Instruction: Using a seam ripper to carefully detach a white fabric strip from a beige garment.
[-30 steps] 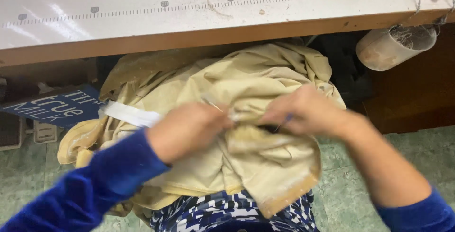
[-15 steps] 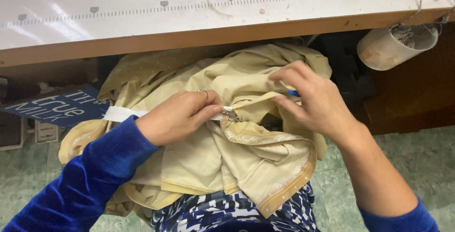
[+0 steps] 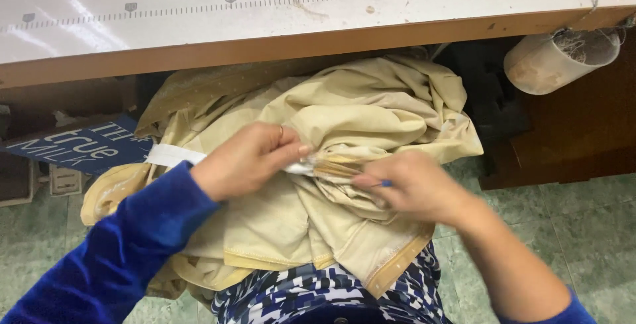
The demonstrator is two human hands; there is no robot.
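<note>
The fingers (image 3: 291,153) of the left hand (image 3: 248,158) are closed, pinching a fold of the cream cloth (image 3: 371,118). Just beside them, the right hand (image 3: 414,188) also pinches the fold, with a small blue tool (image 3: 385,183) (mostly hidden). The cloth lies on the lap, under both hands, below the table edge (image 3: 265,49).

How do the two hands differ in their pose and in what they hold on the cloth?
The left hand wears a ring and pinches a gathered white fold with fingers curled; the right hand shows no ring and holds a thin blue thing that I cannot identify. The left hand lies higher on the beige cloth, while the right hand lies lower. Both touch the same cloth on the lap.
</note>
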